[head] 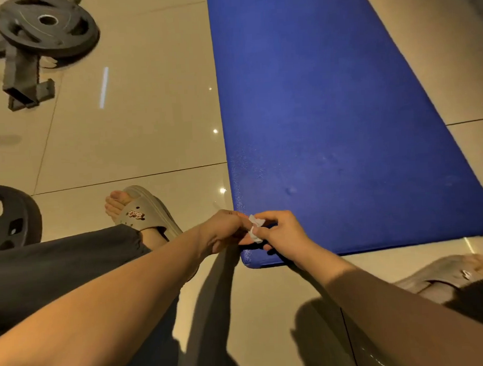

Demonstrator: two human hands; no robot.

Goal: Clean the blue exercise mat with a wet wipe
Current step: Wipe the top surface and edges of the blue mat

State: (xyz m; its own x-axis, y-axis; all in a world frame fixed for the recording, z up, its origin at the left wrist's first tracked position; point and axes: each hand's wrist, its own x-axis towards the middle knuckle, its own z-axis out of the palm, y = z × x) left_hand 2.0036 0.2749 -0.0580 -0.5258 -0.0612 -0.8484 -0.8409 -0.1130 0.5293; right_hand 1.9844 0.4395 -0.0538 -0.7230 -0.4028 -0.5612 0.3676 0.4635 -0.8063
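A long blue exercise mat (pixel 329 118) lies flat on the tiled floor and runs away from me to the upper right. Over its near left corner my two hands meet around a small crumpled white wet wipe (pixel 255 228). My left hand (pixel 223 231) pinches the wipe from the left with its fingertips. My right hand (pixel 285 230) grips it from the right, fingers curled over it. Most of the wipe is hidden between the fingers.
Black weight plates (pixel 46 26) on a dark metal stand (pixel 22 79) sit at the far left, and another plate (pixel 9 218) lies at the left edge. My foot in a beige sandal (pixel 144 212) is beside the mat's corner. Glossy beige floor tiles (pixel 138 126) surround everything.
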